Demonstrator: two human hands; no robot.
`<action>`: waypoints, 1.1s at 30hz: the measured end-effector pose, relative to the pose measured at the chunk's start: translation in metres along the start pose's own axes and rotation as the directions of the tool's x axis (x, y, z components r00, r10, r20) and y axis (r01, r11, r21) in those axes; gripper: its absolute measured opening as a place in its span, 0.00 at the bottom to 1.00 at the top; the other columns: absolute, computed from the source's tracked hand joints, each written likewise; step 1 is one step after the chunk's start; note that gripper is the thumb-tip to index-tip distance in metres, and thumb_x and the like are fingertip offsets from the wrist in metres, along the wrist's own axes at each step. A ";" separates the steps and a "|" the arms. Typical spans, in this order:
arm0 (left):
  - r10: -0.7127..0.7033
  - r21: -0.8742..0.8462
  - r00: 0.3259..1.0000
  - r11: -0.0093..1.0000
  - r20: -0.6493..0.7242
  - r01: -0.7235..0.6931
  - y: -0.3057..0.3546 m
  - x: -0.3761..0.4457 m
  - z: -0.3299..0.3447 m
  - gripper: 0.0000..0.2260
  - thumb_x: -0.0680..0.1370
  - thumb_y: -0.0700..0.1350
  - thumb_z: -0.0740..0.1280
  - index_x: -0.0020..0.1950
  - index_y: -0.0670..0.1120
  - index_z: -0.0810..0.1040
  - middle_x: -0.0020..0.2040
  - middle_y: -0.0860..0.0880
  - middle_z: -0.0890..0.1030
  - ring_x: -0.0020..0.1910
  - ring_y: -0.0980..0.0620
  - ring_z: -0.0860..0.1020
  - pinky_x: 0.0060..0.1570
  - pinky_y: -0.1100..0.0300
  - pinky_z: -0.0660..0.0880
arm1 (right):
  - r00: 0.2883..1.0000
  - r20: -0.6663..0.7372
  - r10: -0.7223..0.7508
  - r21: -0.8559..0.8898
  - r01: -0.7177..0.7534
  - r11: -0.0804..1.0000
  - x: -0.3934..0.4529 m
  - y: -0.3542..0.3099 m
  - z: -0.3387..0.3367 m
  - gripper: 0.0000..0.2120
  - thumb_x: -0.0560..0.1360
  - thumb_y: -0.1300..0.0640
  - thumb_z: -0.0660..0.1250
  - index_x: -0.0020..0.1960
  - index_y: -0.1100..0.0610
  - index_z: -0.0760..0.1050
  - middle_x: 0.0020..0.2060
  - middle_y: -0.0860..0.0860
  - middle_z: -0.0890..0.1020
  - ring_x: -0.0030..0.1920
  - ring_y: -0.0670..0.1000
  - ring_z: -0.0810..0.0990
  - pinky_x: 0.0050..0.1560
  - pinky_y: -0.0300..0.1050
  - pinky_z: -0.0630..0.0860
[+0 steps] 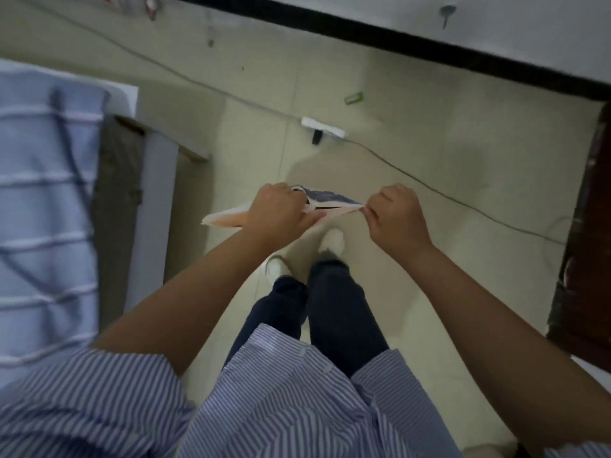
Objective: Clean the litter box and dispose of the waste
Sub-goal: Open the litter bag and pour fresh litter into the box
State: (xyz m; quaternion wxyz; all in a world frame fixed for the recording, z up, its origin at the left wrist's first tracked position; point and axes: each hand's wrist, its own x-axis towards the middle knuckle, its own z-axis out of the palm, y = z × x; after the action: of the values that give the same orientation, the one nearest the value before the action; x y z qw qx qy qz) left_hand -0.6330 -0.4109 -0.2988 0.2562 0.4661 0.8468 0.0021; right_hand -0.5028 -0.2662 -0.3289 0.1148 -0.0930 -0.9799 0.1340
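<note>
While the person stands on the pale floor (413,94), both hands reach out in front and hold one bag (327,201) between them. On the far left lies a bed with a blue striped blanket (43,200). Next comes the left hand (281,209). Its grip is closed tight on the left side of the bag, with the fingers curled around the edge and the back of the hand facing up. A peach and white part of the bag sticks out to the left of this hand. The bag is stretched across in the air, above the person's white shoes (332,241), and its top looks blue. The right hand (398,214) pinches the right end of the bag between thumb and fingers, knuckles up. Both arms are bare and held almost straight. Farther back on the floor, a white power strip (322,127) lies on a thin cable. A dark wooden door (585,233) is on the far right.
</note>
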 end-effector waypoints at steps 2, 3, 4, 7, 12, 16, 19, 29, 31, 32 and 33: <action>0.001 0.047 1.000 0.999 -0.012 0.000 -0.020 0.046 -0.020 0.21 0.80 0.56 0.55 0.53 0.40 0.77 0.50 0.42 0.80 0.50 0.45 0.76 0.51 0.56 0.66 | 0.999 -0.009 0.033 -0.005 -0.033 0.999 0.045 0.022 0.009 0.08 0.60 0.68 0.66 0.25 0.63 0.70 0.21 0.57 0.73 0.23 0.55 0.73 0.31 0.42 0.64; 0.010 0.049 1.000 0.999 -0.023 -0.009 -0.029 0.071 -0.030 0.21 0.80 0.56 0.55 0.53 0.40 0.77 0.50 0.42 0.80 0.49 0.44 0.76 0.51 0.56 0.67 | 0.999 -0.012 0.037 -0.004 -0.037 0.999 0.067 0.032 0.014 0.08 0.59 0.69 0.67 0.24 0.63 0.70 0.21 0.57 0.73 0.23 0.55 0.73 0.30 0.42 0.64; 0.004 0.053 1.000 0.999 -0.014 -0.003 -0.039 0.096 -0.040 0.21 0.80 0.56 0.54 0.53 0.40 0.77 0.50 0.41 0.80 0.49 0.44 0.76 0.51 0.56 0.67 | 0.999 -0.018 0.031 -0.002 -0.031 1.000 0.089 0.043 0.021 0.08 0.57 0.70 0.68 0.24 0.63 0.70 0.20 0.57 0.73 0.22 0.55 0.72 0.28 0.40 0.65; -0.029 0.038 1.000 0.999 0.005 0.029 -0.066 0.159 -0.061 0.21 0.80 0.55 0.55 0.56 0.39 0.77 0.51 0.41 0.79 0.51 0.44 0.76 0.52 0.55 0.67 | 1.000 -0.001 0.023 0.066 -0.023 0.998 0.151 0.077 0.045 0.08 0.57 0.71 0.67 0.23 0.63 0.70 0.20 0.57 0.73 0.22 0.55 0.73 0.26 0.39 0.69; -0.008 -0.024 1.000 1.000 0.003 0.008 -0.113 0.263 -0.073 0.28 0.78 0.59 0.53 0.62 0.38 0.75 0.58 0.41 0.79 0.55 0.42 0.77 0.55 0.54 0.68 | 0.998 0.050 0.026 0.174 -0.035 0.984 0.244 0.129 0.082 0.11 0.63 0.66 0.57 0.23 0.61 0.69 0.20 0.57 0.73 0.21 0.53 0.73 0.25 0.36 0.68; -0.058 0.085 0.995 0.995 0.075 0.052 -0.142 0.338 -0.089 0.22 0.80 0.54 0.56 0.59 0.37 0.76 0.54 0.38 0.79 0.54 0.40 0.76 0.54 0.52 0.67 | 0.989 0.109 0.101 0.109 -0.112 0.988 0.306 0.164 0.116 0.08 0.60 0.69 0.60 0.24 0.62 0.71 0.20 0.58 0.74 0.21 0.53 0.74 0.26 0.38 0.66; -0.043 0.134 0.991 0.991 0.126 0.025 -0.159 0.392 -0.093 0.23 0.80 0.55 0.55 0.59 0.37 0.75 0.53 0.37 0.79 0.54 0.40 0.76 0.53 0.52 0.68 | 0.973 0.161 0.164 0.064 -0.176 0.982 0.344 0.191 0.140 0.07 0.58 0.70 0.63 0.23 0.62 0.71 0.20 0.56 0.74 0.21 0.53 0.74 0.24 0.35 0.68; -0.065 0.149 0.963 0.988 0.260 0.027 -0.197 0.495 -0.060 0.20 0.80 0.53 0.57 0.63 0.39 0.71 0.57 0.39 0.77 0.58 0.42 0.73 0.58 0.53 0.67 | 0.893 0.338 0.297 -0.073 -0.290 0.954 0.390 0.241 0.215 0.14 0.49 0.72 0.76 0.24 0.62 0.72 0.21 0.57 0.75 0.21 0.55 0.75 0.25 0.38 0.65; -0.044 0.140 0.961 0.990 0.274 0.005 -0.194 0.502 -0.054 0.19 0.80 0.52 0.57 0.61 0.38 0.71 0.56 0.39 0.77 0.58 0.42 0.73 0.56 0.53 0.68 | 0.857 0.367 0.362 -0.105 -0.349 0.931 0.389 0.244 0.220 0.13 0.49 0.74 0.75 0.26 0.64 0.73 0.23 0.59 0.76 0.24 0.57 0.77 0.27 0.40 0.65; -0.034 0.143 0.958 0.990 0.285 -0.008 -0.191 0.502 -0.053 0.19 0.80 0.53 0.56 0.61 0.38 0.71 0.57 0.39 0.77 0.57 0.41 0.73 0.56 0.53 0.68 | 0.823 0.400 0.403 -0.109 -0.394 0.913 0.388 0.245 0.219 0.10 0.53 0.74 0.73 0.30 0.65 0.75 0.27 0.61 0.78 0.29 0.59 0.79 0.29 0.43 0.69; -0.025 0.149 0.953 0.989 0.302 -0.021 -0.188 0.502 -0.051 0.19 0.80 0.53 0.56 0.60 0.38 0.71 0.57 0.39 0.77 0.58 0.41 0.73 0.56 0.53 0.68 | 0.785 0.415 0.461 -0.116 -0.456 0.882 0.386 0.246 0.220 0.06 0.60 0.73 0.70 0.36 0.67 0.77 0.34 0.64 0.79 0.36 0.62 0.80 0.35 0.49 0.72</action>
State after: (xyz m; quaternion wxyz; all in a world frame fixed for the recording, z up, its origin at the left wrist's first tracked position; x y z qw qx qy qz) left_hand -1.0212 -0.1084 -0.5163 0.3473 0.4779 0.7958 -0.1334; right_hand -0.8896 -0.0041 -0.5276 -0.1409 -0.2966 -0.9291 0.1702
